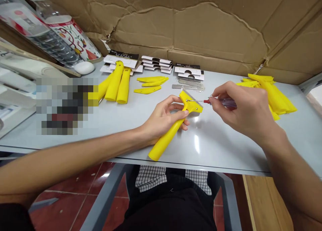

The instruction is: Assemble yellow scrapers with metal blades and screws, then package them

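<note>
On the left of the worktop, coarse squares of blur hide some dark things and run over the edge of a group of yellow handles. Behind them, a plastic bottle is cut off by the picture's top edge. In the middle, near the front edge, a yellow scraper lies slanted in the left hand, its head up and to the right, its handle end down towards the person. That hand is closed around the neck, thumb in front, some fingers partly hidden behind. The right hand grips a screwdriver and covers much of its clear handle. The shaft points left, almost level, its tip at the left screw on the scraper's head; whether it sits in the slot is too small to tell. The left forearm reaches in from the lower left, the right from the lower right, wrist bent.
</note>
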Demonstrator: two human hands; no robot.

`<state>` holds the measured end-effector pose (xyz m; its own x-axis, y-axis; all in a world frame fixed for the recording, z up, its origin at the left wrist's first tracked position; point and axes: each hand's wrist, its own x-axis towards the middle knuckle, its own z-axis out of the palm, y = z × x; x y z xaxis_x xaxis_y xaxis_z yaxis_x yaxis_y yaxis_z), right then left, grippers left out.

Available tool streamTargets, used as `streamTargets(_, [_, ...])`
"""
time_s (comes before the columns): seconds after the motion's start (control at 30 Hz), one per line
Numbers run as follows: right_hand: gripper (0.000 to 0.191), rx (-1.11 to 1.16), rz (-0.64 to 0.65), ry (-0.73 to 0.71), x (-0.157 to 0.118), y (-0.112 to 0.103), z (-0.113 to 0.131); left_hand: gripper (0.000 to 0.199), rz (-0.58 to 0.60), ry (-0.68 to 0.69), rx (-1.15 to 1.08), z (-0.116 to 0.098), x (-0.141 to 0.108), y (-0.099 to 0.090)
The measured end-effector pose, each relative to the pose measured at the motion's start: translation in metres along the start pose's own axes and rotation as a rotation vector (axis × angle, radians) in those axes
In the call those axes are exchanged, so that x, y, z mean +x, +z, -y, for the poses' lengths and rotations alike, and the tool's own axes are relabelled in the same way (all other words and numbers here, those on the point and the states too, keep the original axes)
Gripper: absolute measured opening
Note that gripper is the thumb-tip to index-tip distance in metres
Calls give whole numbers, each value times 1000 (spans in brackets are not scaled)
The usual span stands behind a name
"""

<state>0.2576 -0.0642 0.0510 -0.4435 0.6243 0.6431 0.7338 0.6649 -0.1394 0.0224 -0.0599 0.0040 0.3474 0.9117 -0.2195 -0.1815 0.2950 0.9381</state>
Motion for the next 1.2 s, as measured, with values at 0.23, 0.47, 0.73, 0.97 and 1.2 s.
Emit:
streamTargets(0.23, [10, 123, -69, 79, 1, -2, 5, 27, 8, -8, 22, -2, 0, -1])
streamTargets(0.47, [9, 7, -14, -47, 0, -3, 8, 29, 24, 3, 31, -1, 0, -2])
streamTargets(0.73, [19, -123, 99, -61, -1, -7, 8, 26, 13, 21, 75, 0, 1, -1])
streamTargets(0.97, [25, -156, 195, -154, 1, -10, 13, 24, 19, 25, 63, -1, 1, 0])
streamTargets(1.2, [21, -213, 92, -309, -2, -7, 26, 31, -1, 31, 59, 0, 2, 1])
